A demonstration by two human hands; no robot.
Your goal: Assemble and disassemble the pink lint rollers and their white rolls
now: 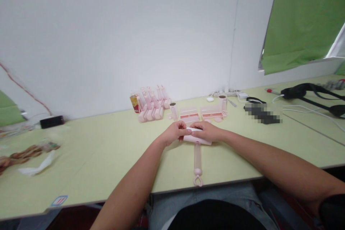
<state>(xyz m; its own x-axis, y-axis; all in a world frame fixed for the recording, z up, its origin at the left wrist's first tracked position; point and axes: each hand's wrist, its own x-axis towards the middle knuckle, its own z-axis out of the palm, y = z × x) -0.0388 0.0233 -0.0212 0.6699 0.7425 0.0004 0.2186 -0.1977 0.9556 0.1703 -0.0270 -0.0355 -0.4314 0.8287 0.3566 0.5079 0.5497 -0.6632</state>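
Observation:
A pale pink lint roller point(197, 140) lies on the table in front of me, its clear handle point(197, 156) pointing toward me and ending in a heart-shaped loop point(198, 180). My left hand point(176, 132) grips the left end of the roller head, thumb on top and fingers curled. From the other side my right hand point(207, 131) is closed over the middle and right of the head. Both thumbs come close together on its upper face. Fingers cover part of the head, so fine detail there is hidden.
Several similar pink rollers point(153, 106) stand against the wall. Pink open cases point(189, 115) and two cylinders with dark tops, one of them a pink cylinder point(222, 104), sit just beyond my hands. Cables and a black strap device point(309, 91) lie right; brown strips point(24, 156) lie left.

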